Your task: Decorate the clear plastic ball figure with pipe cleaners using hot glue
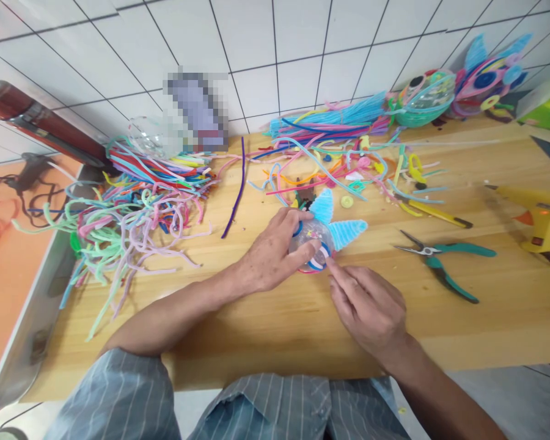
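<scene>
The little clear ball fish (314, 241) sits around the middle of the desk (486, 318), its blue fuzzy tail fins (343, 229) pointing toward the right edge and back wall. The left hand (275, 253) is draped over it from the left, fingers curled loosely round the ball, thumb on the ring at its near side. The right hand (371, 308) comes in from the near edge, fingers mostly folded, holding nothing, index tip touching that same ring; pliers (444, 260) lie well off to the right.

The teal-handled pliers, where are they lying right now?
In the head view, the teal-handled pliers lie on the wooden table, right of the right hand, near the yellow glue gun.
</scene>
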A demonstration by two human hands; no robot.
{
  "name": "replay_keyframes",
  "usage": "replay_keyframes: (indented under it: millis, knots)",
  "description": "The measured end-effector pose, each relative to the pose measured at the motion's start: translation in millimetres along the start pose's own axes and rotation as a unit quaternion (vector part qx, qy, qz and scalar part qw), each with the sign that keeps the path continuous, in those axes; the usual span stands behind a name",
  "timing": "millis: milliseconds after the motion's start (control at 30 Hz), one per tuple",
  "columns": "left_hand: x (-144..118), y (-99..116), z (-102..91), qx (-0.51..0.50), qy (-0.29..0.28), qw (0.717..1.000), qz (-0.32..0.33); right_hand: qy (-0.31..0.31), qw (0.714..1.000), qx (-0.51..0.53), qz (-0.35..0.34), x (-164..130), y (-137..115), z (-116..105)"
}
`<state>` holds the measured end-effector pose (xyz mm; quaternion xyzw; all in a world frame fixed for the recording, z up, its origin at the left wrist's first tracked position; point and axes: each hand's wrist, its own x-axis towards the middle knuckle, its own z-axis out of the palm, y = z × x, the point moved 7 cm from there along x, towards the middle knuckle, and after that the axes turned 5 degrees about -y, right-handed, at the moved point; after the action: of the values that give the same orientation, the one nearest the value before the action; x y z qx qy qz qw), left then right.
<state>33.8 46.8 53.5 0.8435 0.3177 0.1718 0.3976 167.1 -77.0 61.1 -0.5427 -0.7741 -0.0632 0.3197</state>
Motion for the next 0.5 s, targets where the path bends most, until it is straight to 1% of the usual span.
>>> replay_keyframes:
  millis: [233,500]
  knots:
    - [-2.0,-0.7,1.3,0.006,0.005,1.000,-0.011,-0.001,1.000,-0.005,-0.005,0.0,-3.6,0.8]
    - [1.4,-3.7,-2.2,-0.003,-0.015,1.000,-0.005,-0.006,1.000,-0.013,-0.002,-1.3,-2.1,1.6]
